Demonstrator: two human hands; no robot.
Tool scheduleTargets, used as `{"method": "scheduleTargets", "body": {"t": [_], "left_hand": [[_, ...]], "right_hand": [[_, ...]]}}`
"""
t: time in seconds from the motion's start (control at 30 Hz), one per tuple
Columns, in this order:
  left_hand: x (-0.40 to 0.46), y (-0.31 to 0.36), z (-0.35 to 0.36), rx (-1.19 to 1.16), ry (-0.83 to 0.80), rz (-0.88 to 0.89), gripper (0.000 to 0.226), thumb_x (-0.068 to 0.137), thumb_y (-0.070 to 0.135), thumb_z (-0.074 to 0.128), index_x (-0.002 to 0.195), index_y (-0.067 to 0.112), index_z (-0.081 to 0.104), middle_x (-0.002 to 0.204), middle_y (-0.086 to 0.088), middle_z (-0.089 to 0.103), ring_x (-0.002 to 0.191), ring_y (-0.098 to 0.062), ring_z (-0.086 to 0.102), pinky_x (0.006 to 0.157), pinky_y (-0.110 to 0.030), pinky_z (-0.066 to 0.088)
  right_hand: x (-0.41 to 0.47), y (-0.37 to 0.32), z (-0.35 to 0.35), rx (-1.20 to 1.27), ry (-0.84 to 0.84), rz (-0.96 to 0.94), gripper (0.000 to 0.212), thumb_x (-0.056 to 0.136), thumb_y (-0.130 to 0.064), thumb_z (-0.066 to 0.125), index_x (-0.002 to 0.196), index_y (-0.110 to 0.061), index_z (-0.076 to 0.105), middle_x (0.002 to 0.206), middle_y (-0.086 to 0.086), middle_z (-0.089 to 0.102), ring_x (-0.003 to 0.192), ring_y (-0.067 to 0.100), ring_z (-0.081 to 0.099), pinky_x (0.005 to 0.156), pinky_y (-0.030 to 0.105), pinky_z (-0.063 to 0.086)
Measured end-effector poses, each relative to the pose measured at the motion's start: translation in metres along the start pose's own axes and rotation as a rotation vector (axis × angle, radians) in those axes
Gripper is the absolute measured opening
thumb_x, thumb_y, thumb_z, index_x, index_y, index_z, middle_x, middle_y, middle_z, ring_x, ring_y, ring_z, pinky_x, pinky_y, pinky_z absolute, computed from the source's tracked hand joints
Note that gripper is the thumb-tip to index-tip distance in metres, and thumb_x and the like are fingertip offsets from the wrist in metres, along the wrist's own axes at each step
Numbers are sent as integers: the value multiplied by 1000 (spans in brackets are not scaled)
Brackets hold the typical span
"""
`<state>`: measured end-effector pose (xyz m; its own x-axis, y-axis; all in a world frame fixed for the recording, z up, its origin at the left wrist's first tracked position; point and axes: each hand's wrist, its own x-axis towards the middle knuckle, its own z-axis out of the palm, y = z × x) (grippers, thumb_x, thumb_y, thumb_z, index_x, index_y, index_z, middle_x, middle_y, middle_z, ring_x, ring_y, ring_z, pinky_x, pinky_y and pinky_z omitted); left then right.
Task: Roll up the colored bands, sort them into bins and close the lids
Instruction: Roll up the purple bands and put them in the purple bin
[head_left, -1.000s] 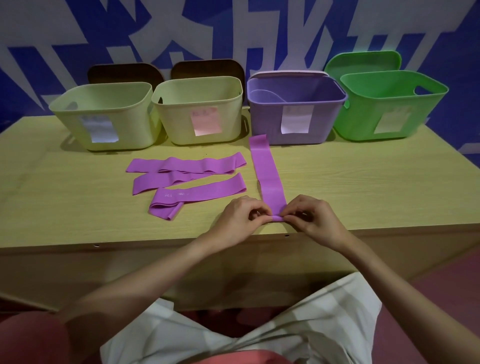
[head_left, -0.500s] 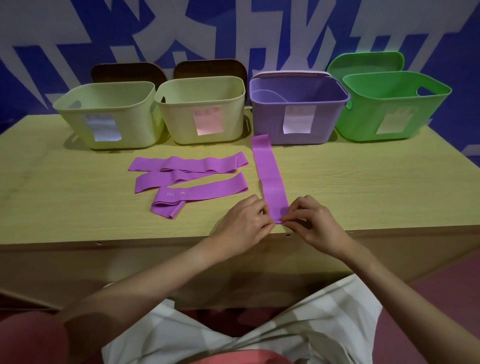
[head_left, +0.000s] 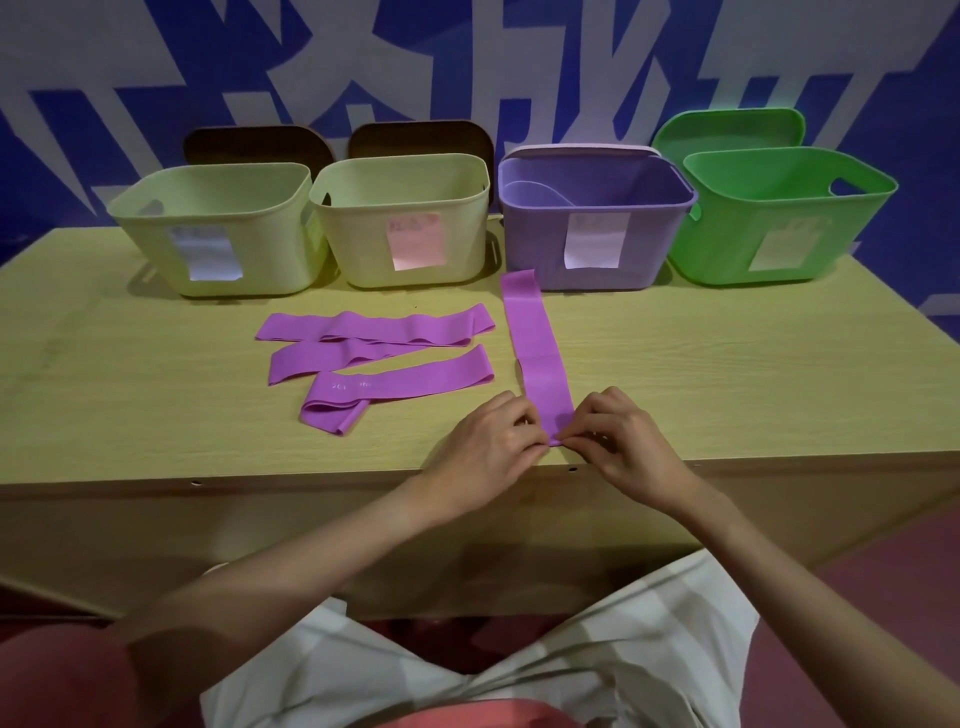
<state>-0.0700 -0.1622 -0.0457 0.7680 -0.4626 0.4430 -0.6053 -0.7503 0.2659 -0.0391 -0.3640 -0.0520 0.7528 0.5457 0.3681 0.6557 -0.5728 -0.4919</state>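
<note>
Both hands, the left hand (head_left: 488, 447) and right hand (head_left: 618, 441), are now pinched on the near end of the purple band (head_left: 540, 353) at the desk (head_left: 727, 364) edge, where a first small fold has been turned since half a second ago, so rolling is judged barely begun. Fingertips are hidden behind knuckles, and the bin labels cannot be read.
</note>
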Motion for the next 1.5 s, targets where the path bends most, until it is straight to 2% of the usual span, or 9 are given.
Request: {"method": "scheduleTargets", "body": {"t": [0.13, 0.27, 0.47, 0.7, 0.9, 1.07, 1.2, 1.33, 1.5], "left_hand": [[2, -1, -1, -9, -26, -36, 12, 85, 20, 72, 91, 10, 73, 86, -2, 61, 83, -14, 51, 67, -27, 45], [4, -3, -5, -93, -69, -110, 15, 90, 22, 66, 97, 12, 73, 87, 0, 64, 84, -14, 53, 71, -26, 43], [10, 5, -4, -207, -67, -317, 12, 88, 18, 64, 87, 12, 75, 79, 5, 64, 69, -3, 48, 64, -18, 34], [15, 12, -2, -225, -34, -551, 9, 84, 22, 66, 87, 17, 59, 72, 6, 64, 68, -11, 59, 62, -28, 46], [18, 14, 0, -55, -11, -484, 11, 86, 23, 66, 80, 16, 59, 86, 1, 60, 80, -13, 55, 63, -23, 41], [19, 11, 1, -97, 15, -454, 8, 87, 20, 66, 87, 16, 60, 94, 4, 53, 80, -9, 51, 65, -20, 40], [13, 7, 4, -148, 44, -349, 7, 88, 15, 66, 91, 13, 60, 84, 8, 54, 73, -6, 45, 65, -18, 35], [5, -1, 7, -72, 46, -189, 12, 87, 20, 68, 93, 11, 63, 86, 0, 61, 77, -11, 51, 64, -24, 42], [4, -7, 6, -82, 46, -151, 14, 86, 21, 70, 95, 11, 65, 90, 0, 62, 84, -13, 53, 69, -31, 49]], "right_hand": [[1, -1, 0, 13, -16, 31, 9, 85, -16, 72, 93, -17, 76, 84, -9, 61, 82, 10, 49, 71, 12, 37], [-2, -2, 1, 67, 23, 145, 10, 85, -17, 72, 94, -17, 67, 81, -12, 58, 81, 9, 52, 68, 24, 44], [-2, -6, 12, -9, 61, 219, 3, 89, -14, 66, 87, -11, 66, 80, -5, 54, 82, 14, 46, 67, 21, 33], [-1, -13, 24, -57, 176, 346, 8, 88, -14, 67, 82, -10, 65, 77, -3, 49, 81, 18, 47, 65, 23, 28], [-2, -17, 23, -14, 302, 300, 12, 86, -17, 72, 92, -10, 64, 93, -2, 46, 67, -3, 50, 60, 11, 40], [-7, -4, 16, -74, 219, 106, 11, 86, -19, 70, 89, -9, 69, 85, -1, 55, 77, 11, 51, 59, 34, 47], [-4, 3, 8, -49, 119, 70, 14, 83, -20, 74, 94, -12, 71, 88, -2, 57, 82, 13, 53, 62, 29, 47], [0, 6, 8, -8, 110, 89, 13, 85, -23, 72, 92, -13, 71, 87, -5, 57, 82, 7, 50, 66, 22, 41], [1, 5, 10, 50, 115, 118, 12, 88, -20, 68, 94, -11, 71, 86, -3, 57, 80, 10, 52, 67, 28, 46]]}}
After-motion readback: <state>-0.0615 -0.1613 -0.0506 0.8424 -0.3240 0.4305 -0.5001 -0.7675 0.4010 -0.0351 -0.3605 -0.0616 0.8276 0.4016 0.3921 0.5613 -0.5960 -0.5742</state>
